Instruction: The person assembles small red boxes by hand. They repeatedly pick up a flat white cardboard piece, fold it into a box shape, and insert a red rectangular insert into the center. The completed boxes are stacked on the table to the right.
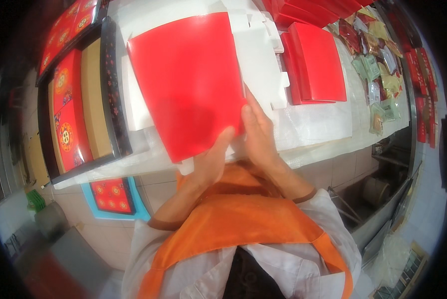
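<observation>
A large, glossy red cardboard box piece (188, 79) lies tilted in front of me above the table, its white underside tabs showing at the near edge. My left hand (212, 162) grips its near edge, thumb on top and fingers hidden beneath. Along its right edge, my right hand (258, 130) is closed on the side, with the thumb against the card and the fingers partly hidden behind it. White tabbed cardboard (256, 65) lies under and beside the red piece.
To the right are stacked red boxes (313, 65) and a pile of small packets (380, 74). A black-edged tray (116, 89) with patterned red boxes (69, 114) stands at the left. Another patterned red box (113, 195) is lower, beyond the table's near edge.
</observation>
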The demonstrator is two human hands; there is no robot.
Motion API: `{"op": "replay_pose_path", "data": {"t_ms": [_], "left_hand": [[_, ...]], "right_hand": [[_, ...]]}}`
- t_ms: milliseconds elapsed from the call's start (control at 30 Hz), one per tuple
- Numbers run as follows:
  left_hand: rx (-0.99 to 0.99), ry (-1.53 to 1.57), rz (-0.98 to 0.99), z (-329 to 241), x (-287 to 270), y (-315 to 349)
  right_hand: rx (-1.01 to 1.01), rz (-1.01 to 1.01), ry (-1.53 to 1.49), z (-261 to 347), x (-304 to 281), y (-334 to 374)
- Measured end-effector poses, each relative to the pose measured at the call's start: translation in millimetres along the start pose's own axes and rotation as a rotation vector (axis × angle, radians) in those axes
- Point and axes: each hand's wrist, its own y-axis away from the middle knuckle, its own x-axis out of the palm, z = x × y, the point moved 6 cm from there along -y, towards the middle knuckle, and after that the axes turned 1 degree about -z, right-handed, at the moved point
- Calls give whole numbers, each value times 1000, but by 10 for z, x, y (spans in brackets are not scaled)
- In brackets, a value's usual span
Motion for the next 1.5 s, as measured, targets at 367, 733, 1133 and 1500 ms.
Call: {"op": "replay_pose_path", "data": {"t_ms": [367,733,1133,1500], "left_hand": [[86,117,65,-277,127,-75],[-18,168,41,-69,96,6],[55,103,55,-117,77,-1],[-15,333,269,-205,228,-49]], "right_hand": [[-110,36,124,-3,-51,102],[-171,-60,250,-8,-71,133],[-115,93,128,-40,2,178],[-15,108,-379,-100,23,239]]}}
